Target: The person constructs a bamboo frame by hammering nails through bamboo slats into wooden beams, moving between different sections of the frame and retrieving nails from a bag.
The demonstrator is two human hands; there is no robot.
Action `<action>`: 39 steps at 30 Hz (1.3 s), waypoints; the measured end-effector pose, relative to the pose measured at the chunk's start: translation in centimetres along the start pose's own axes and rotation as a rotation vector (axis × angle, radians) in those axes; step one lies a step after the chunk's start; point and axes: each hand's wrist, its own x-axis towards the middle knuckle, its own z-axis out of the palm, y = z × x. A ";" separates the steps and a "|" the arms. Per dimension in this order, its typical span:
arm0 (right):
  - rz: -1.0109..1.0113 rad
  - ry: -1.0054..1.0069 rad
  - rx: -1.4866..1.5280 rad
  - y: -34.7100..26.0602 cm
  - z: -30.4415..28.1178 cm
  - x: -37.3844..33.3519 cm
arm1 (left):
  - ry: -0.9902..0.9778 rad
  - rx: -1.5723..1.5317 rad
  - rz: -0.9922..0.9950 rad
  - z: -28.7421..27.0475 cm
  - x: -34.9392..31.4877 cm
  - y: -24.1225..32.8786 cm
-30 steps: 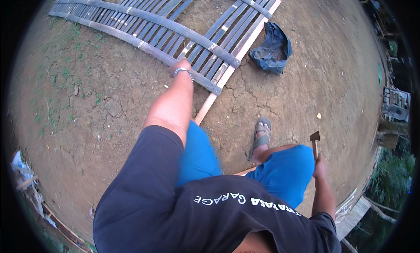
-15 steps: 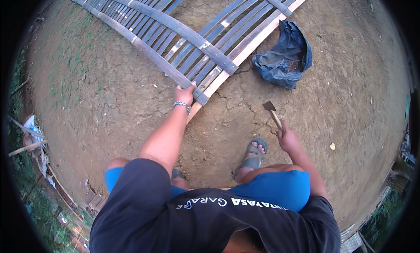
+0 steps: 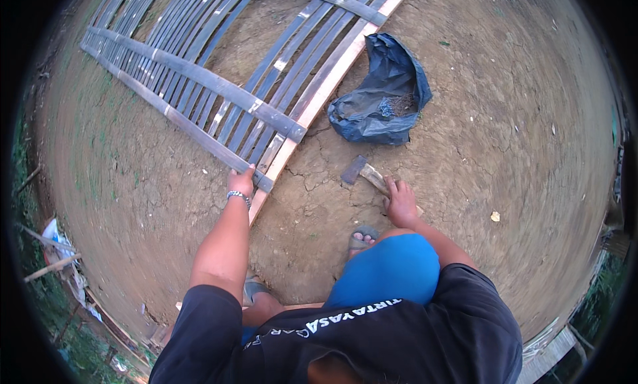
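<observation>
A frame of dark bamboo slats with crosspieces lies on the ground ahead, reaching away to the far left. My left hand, a chain bracelet on its wrist, is closed on the near corner of this frame. To the right, my right hand has its fingers over the wooden handle of a hatchet. The hatchet's dark metal head points left and is at or close to the soil; contact is hard to judge. Beyond it stands a crumpled black plastic bag, open at the top, with small thin pieces inside.
Dry, cracked earth surrounds the frame. A pale wooden strip runs along the frame's right edge. My sandalled foot is just below the hatchet. Poles and white sheeting lie at the far left edge.
My view has shifted, so the frame and bag appear further left. The hatchet has been lowered and turned, its head now pointing left. My left hand keeps its hold on the frame's corner.
</observation>
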 end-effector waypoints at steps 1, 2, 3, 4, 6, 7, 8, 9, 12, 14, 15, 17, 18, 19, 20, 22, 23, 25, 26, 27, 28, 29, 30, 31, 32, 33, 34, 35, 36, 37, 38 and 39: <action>-0.046 0.071 -0.026 -0.4 0.1 0.1 | 0.039 0.093 -0.011 -1.0 0.0 -0.5; -0.076 0.144 -0.063 -0.6 -0.2 0.2 | 0.094 0.256 0.008 -0.4 -0.9 0.1; -0.083 0.248 -0.015 -0.6 -0.7 0.8 | 0.149 0.417 0.028 0.0 -1.8 0.7; -0.104 0.356 0.039 -1.3 -2.1 2.7 | 0.221 0.574 0.052 0.0 -3.2 2.3; -0.115 0.526 0.159 -1.6 -5.3 7.2 | 0.215 0.597 0.009 0.5 -4.6 3.6; -0.116 0.594 0.229 -1.8 -7.0 10.3 | 0.235 0.610 0.004 0.1 -4.0 2.9; -0.122 0.557 0.246 -1.9 -8.8 13.3 | 0.252 0.619 0.003 -0.1 -3.6 2.5; -0.123 0.524 0.259 -1.8 -10.0 15.7 | 0.246 0.646 0.000 0.1 -3.6 2.5; 0.128 0.202 0.147 -2.0 -11.8 21.6 | 0.224 0.673 0.015 0.9 -4.1 4.2; 0.178 0.102 0.057 -2.5 -11.9 24.1 | 0.195 0.646 0.023 0.9 -5.8 5.2; 0.205 0.051 0.011 -2.7 -11.8 25.0 | 0.242 0.679 0.039 0.9 -6.1 4.9; 0.196 0.060 0.007 -3.3 -10.8 25.8 | 0.264 0.527 0.036 0.0 -6.9 2.5; 0.196 0.064 0.003 -3.4 -10.1 25.9 | 0.270 0.453 0.034 -0.5 -7.4 1.3; 0.217 0.100 0.004 -2.3 -9.1 26.2 | 0.247 0.471 0.052 -0.1 -8.6 1.4; 0.215 0.110 0.018 -1.8 -8.8 26.1 | 0.229 0.490 0.068 0.3 -10.4 1.9; 0.198 0.130 0.054 -1.5 -8.2 25.6 | 0.226 0.507 0.084 -0.3 -12.7 1.2; 0.197 0.130 0.059 -1.7 -8.1 25.5 | 0.238 0.505 0.085 -0.9 -13.4 0.3; 0.215 0.118 0.104 -1.6 -8.2 24.8 | 0.257 0.489 0.061 -1.8 -14.5 -0.5; 0.226 0.112 0.124 -1.4 -8.3 24.6 | 0.263 0.476 0.037 -2.0 -15.1 -0.5; 0.257 0.115 0.151 -1.1 -8.6 24.6 | 0.269 0.463 0.012 -2.2 -15.5 -0.4; 0.285 0.113 0.180 -1.4 -9.2 24.2 | 0.280 0.470 0.022 -2.7 -15.8 -0.5; 0.314 0.110 0.209 -1.6 -9.6 23.9 | 0.291 0.478 0.031 -3.2 -15.9 -0.9; 0.305 0.121 0.214 -1.3 -9.3 23.6 | 0.301 0.486 0.039 -3.6 -16.2 -1.1; 0.295 0.140 0.220 -1.3 -9.3 23.5 | 0.290 0.470 0.057 -3.8 -16.3 -0.9; 0.285 0.158 0.225 -1.3 -9.4 23.3 | 0.279 0.454 0.073 -4.0 -16.4 -0.8; 0.274 0.153 0.224 -1.1 -9.5 23.2 | 0.268 0.437 0.089 -4.1 -16.5 -0.6; 0.299 0.149 0.216 -1.2 -10.1 22.9 | 0.263 0.470 0.122 -4.1 -16.6 -0.1; 0.322 0.141 0.204 -0.8 -10.6 22.6 | 0.258 0.501 0.150 -3.5 -16.4 0.7; 0.338 0.119 0.196 -0.6 -10.5 22.4 | 0.275 0.512 0.214 -3.1 -16.1 1.4; 0.354 0.142 0.193 -0.2 -10.3 22.1 | 0.292 0.526 0.269 -2.7 -15.9 2.0; 0.370 0.176 0.185 0.3 -10.2 22.1 | 0.300 0.449 0.300 -1.9 -15.5 2.6; 0.365 0.208 0.193 0.8 -9.9 22.0 | 0.308 0.369 0.337 -1.1 -15.0 3.0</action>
